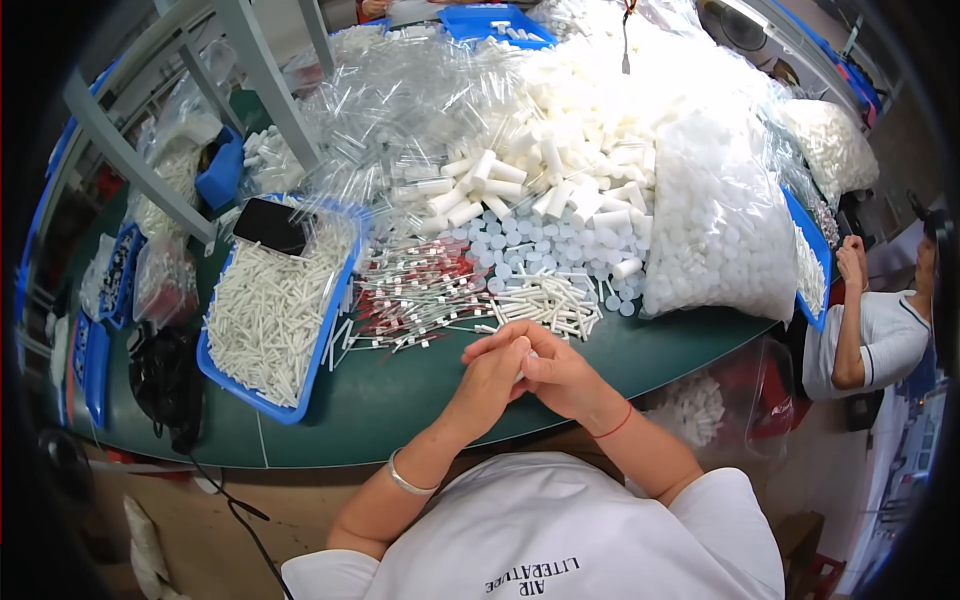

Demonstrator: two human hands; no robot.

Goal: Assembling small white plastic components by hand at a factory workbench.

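Note:
My left hand (pixel 487 383) and my right hand (pixel 563 376) are pressed together above the table's near edge, both with closed fingers. A sliver of something white shows between them, too small and covered to name. Just beyond the fingertips lies a heap of short thin white tubes (pixel 553 303). To its left is a pile of thin rods with white ends and red parts (pixel 420 290). Farther back, frosted round caps (pixel 530 240) are spread in front of larger white cylinders (pixel 485 175).
On the left, a blue tray (pixel 292 412) holds many thin white tubes, with a black phone (pixel 270 226) on its far corner. Clear plastic tubes (pixel 390 110) heap up behind. A full bag of white caps (pixel 720 230) stands right. A person (pixel 870 335) sits at far right.

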